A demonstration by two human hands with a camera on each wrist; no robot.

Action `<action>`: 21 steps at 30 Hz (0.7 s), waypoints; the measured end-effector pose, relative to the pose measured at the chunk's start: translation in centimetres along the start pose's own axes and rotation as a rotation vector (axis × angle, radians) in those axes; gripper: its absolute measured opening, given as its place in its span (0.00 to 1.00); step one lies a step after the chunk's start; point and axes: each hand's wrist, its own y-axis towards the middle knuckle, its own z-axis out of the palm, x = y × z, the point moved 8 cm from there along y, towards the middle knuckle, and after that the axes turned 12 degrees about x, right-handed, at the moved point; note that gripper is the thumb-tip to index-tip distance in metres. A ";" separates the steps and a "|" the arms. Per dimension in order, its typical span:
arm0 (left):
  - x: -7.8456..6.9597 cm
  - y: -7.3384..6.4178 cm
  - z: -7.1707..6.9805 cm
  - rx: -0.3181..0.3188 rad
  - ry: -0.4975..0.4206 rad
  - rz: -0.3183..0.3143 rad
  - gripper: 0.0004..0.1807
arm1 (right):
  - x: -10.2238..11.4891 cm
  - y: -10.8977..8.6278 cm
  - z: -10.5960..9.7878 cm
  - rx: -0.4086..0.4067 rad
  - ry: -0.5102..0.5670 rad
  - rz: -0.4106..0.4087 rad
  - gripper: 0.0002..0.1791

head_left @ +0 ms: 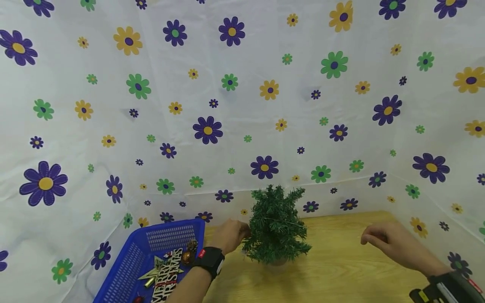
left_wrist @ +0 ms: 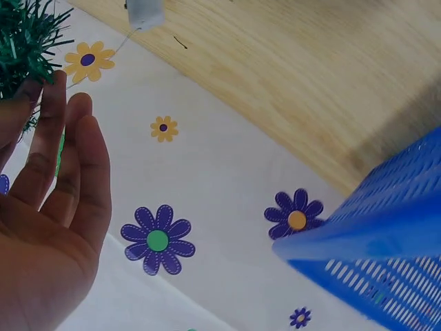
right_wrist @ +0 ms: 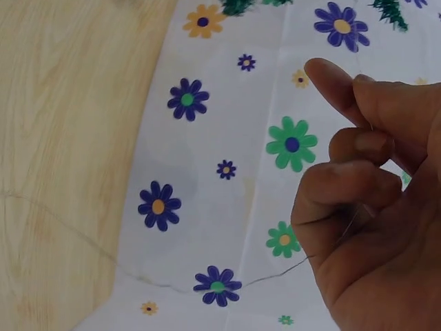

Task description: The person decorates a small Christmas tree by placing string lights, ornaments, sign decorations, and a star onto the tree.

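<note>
A small green artificial Christmas tree (head_left: 278, 227) stands upright on the wooden table. At its left side, my left hand (head_left: 231, 236) pinches a thin wire near the branches; the exact hold is partly hidden by tinsel. In the left wrist view, that wire runs to a small whitish box (left_wrist: 145, 12). To the right of the tree and apart from it, my right hand (head_left: 394, 244) is raised with curled fingers. The right wrist view shows a thin silvery wire (right_wrist: 165, 285) passing into these fingers, and it trails back across the table.
A blue plastic basket (head_left: 126, 252) stands left of the tree. Inside lie a "Merry Christmas" sign (head_left: 166, 275), a gold star (head_left: 151, 272), a shiny brown ball (head_left: 187, 257) and a pinecone (head_left: 192, 245). A flower-print cloth (head_left: 235, 105) hangs behind and beside the table (head_left: 341, 269).
</note>
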 end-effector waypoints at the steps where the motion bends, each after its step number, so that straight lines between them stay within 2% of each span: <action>1: -0.1 -0.1 0.1 -0.001 -0.029 0.015 0.08 | -0.3 0.0 0.0 -0.012 -0.021 0.006 0.09; 3: -0.1 -0.1 0.2 0.006 -0.090 0.043 0.08 | -0.6 -0.1 -0.3 -0.058 -0.085 0.009 0.08; 7: 0.2 -0.1 0.7 0.054 -0.197 0.058 0.08 | -0.5 -0.3 -0.8 -0.169 -0.291 0.010 0.14; 9: 0.3 -0.1 0.8 0.081 -0.232 0.049 0.10 | -0.7 -0.2 -0.9 -0.173 -0.368 0.048 0.12; 11: 0.5 -0.2 0.8 0.107 -0.265 0.027 0.12 | -1.2 0.2 -0.8 -0.125 -0.392 0.107 0.09; 14: 0.8 -0.3 0.6 0.114 -0.314 -0.014 0.17 | -2.4 0.7 -0.5 -0.034 -0.293 0.191 0.06; 16: 1.0 -0.4 0.3 0.112 -0.381 -0.042 0.21 | -3.0 0.9 -0.5 -0.014 -0.179 0.221 0.06; 17: 1.1 -0.5 0.2 0.116 -0.428 -0.051 0.24 | -3.3 1.1 -0.5 -0.014 -0.110 0.234 0.10; 19: 1.4 -0.6 0.0 0.137 -0.538 -0.079 0.30 | -3.8 1.3 -0.7 -0.069 0.012 0.266 0.18; 21: 1.7 -0.7 -0.3 0.164 -0.619 -0.113 0.34 | -4.1 1.7 -1.0 -0.171 0.121 0.278 0.23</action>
